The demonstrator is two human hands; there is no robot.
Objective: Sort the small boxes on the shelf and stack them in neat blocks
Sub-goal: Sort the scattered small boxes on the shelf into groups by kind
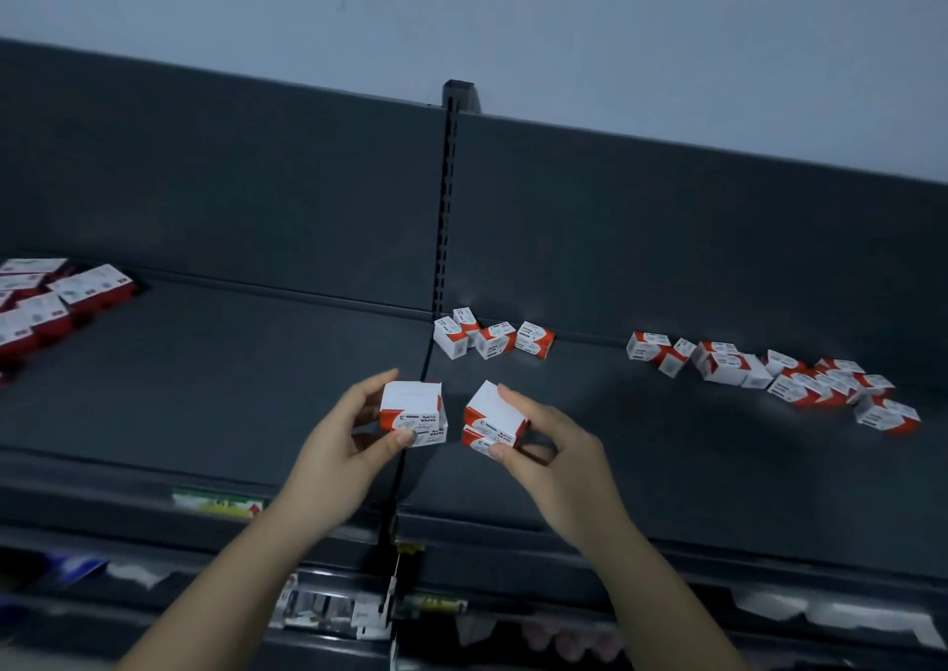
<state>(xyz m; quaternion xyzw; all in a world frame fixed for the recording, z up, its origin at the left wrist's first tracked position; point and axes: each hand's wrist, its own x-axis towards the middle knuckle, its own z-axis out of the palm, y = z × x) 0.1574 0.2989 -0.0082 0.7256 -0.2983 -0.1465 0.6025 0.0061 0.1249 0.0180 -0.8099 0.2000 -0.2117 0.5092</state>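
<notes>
Nearest the viewer, the front rail of the shelf (667, 542) carries a yellow-green price label (218, 503); the goods on the level below it are too blurred to identify. Both forearms reach up over this rail.

The left hand (354, 429) pinches the left pair of boxes (413, 411), one box on top of the other, with the thumb on the near face and the fingers curled round the far left side. The right hand (551, 444) pinches the right pair of boxes (495, 419), likewise stacked, thumb near and forefinger over the top. The two pairs sit just beside each other without touching, either side of the seam between the shelf boards. Whether they rest on the shelf cannot be told.

Farther back, a cluster of four boxes (492, 339) lies against the back panel, beside the slotted upright (447, 208). To the far right, a loose row of boxes (779, 375) lies scattered and tilted. To the far left lies a pile of larger red-and-white boxes (51, 301). A pale wall (564, 19) rises behind.
</notes>
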